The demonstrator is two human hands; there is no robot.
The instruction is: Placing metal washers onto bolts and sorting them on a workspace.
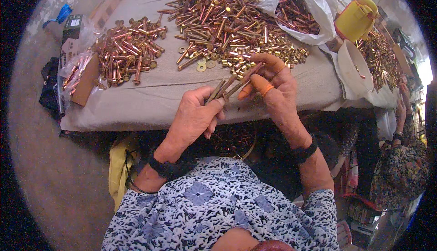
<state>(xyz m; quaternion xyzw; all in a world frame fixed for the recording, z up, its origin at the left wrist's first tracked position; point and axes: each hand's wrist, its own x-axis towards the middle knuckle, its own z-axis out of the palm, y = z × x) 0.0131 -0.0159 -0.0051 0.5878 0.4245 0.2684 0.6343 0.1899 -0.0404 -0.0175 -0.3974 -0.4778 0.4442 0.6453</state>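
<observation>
My left hand (196, 113) is closed around several slim metal bolts (217, 90) that stick up past its thumb. Orange covers sit on fingers of my right hand (273, 84), which pinches another long bolt (250, 74) slanting down toward the left hand. Just beyond both hands lies a spread of short brass-coloured sleeves (291, 53). Flat washers (201, 67) rest to the left of them. Farther back rises a big heap of headed bolts (214, 5). What the right hand's curled fingers cover is partly hidden.
A smaller bolt pile (132, 50) lies left, beside an open cardboard box (85, 80). A white sack (314, 5) spills bolts at the back. To the right are a white bowl (353, 66), a yellow jug (357, 18) and a co-worker's arm (400, 114). Cloth covers the table (136, 110).
</observation>
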